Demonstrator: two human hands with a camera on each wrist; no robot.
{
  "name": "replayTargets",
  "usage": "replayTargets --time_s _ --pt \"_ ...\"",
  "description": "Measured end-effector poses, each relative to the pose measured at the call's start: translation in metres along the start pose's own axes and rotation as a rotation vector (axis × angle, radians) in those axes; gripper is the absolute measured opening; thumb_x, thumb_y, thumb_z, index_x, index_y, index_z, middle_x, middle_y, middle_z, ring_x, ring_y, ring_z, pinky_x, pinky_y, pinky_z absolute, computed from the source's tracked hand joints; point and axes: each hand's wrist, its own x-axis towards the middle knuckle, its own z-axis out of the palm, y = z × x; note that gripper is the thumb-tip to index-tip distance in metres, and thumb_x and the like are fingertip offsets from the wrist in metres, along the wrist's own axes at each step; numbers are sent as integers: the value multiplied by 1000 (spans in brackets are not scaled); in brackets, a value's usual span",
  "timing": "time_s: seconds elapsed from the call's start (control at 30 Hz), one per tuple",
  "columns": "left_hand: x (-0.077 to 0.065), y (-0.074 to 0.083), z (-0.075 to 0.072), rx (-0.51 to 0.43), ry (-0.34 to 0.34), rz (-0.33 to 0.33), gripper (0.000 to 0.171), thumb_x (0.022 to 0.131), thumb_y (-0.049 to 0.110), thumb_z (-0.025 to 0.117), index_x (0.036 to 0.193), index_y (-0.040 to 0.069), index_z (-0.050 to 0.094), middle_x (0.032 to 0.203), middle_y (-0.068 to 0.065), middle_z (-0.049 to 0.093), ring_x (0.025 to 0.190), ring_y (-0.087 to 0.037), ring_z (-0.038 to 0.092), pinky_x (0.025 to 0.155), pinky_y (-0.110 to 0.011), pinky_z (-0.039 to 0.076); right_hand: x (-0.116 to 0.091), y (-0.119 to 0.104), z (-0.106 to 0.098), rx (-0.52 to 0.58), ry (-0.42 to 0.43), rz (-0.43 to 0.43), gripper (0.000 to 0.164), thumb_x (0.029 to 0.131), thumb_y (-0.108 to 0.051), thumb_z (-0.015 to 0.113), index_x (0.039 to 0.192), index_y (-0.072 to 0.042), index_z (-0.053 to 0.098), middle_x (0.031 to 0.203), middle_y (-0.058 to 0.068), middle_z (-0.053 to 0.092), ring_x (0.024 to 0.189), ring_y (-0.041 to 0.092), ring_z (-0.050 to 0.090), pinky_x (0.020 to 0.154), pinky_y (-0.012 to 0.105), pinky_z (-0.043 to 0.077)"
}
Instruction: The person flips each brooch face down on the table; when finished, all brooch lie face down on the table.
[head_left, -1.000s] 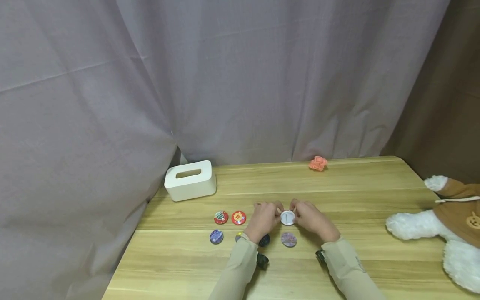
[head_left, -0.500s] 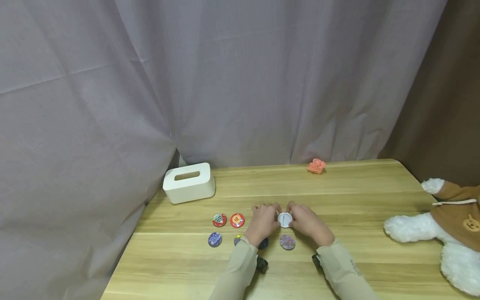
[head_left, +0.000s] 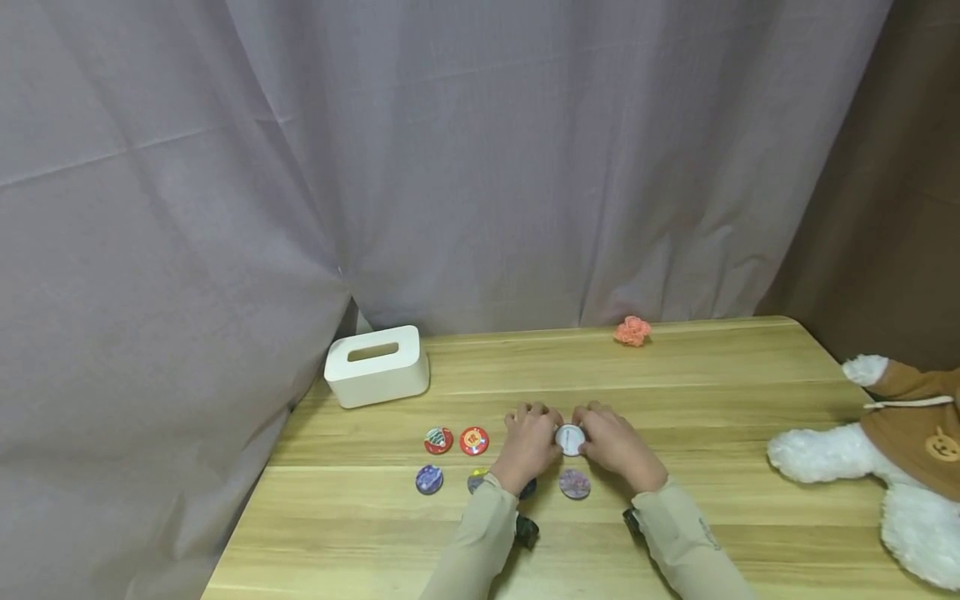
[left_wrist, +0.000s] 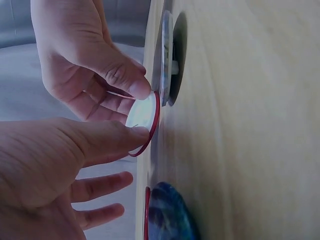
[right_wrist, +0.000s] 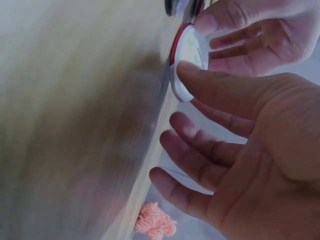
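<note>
A round pin badge (head_left: 570, 440) is held white back up between both hands, its red rim showing in the wrist views. My left hand (head_left: 529, 446) pinches its left edge, the thumb (left_wrist: 117, 137) lying on the white back. From the other side my right hand (head_left: 617, 446) pinches the opposite edge, thumb on the back and the remaining fingers (right_wrist: 187, 192) spread apart. Nearer the body lies a pinkish-purple badge (head_left: 575, 484). A dark badge (head_left: 528, 489) and a grey-yellow badge (head_left: 477, 478) are partly hidden by the left hand and sleeve.
To the left lie a red badge with a tree (head_left: 438, 440), a red-and-gold badge (head_left: 474, 441) and a blue-purple badge (head_left: 429, 479). A white tissue box (head_left: 378, 375) stands back left, a coral flower-like thing (head_left: 632, 331) at the rear edge, a plush toy (head_left: 900, 433) at right.
The head view has shifted slightly. Both hands keep their pinch on the pin badge; the left hand's fingers have spread a little, and the other badges lie as before.
</note>
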Motion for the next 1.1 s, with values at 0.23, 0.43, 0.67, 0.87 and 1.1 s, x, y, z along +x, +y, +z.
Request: replayTargets --time_s 0.23,0.43,0.67,0.87,1.1 --pt "-1 0 3 5 -19 16 16 87 17 77 102 15 75 114 -7 66 114 -31 52 86 -56 43 -1 1 3 -54 6 -10 22 78 2 75 97 -3 67 93 10 53 86 28 48 71 47 46" --pt "-3 0 5 19 -69 8 16 92 20 74 107 17 74 115 -5 62 111 -28 49 84 -52 41 -2 1 5 -45 -31 9 18 81 2 73 98 -3 68 99 12 55 92 32 48 77 52 45" --pt "-1 -5 5 -17 -79 13 13 95 18 69 107 16 74 118 -7 61 115 -30 46 87 -54 39 1 2 4 -47 -41 -11 15 82 2 73 94 -4 67 100 12 56 93 33 48 75 53 45" --pt "0 -12 2 -78 -65 10 15 98 17 63 107 14 74 120 -8 63 116 -32 50 84 -51 40 2 4 -1 -19 -48 -4 26 83 1 74 108 3 69 108 16 60 102 38 51 83 59 45" --pt "-2 -15 -4 -129 -62 -32 26 100 19 58 122 12 70 125 -9 62 122 -33 47 88 -53 39 1 1 -6 6 -67 19 31 85 -1 73 115 5 67 110 16 62 106 39 53 88 59 44"
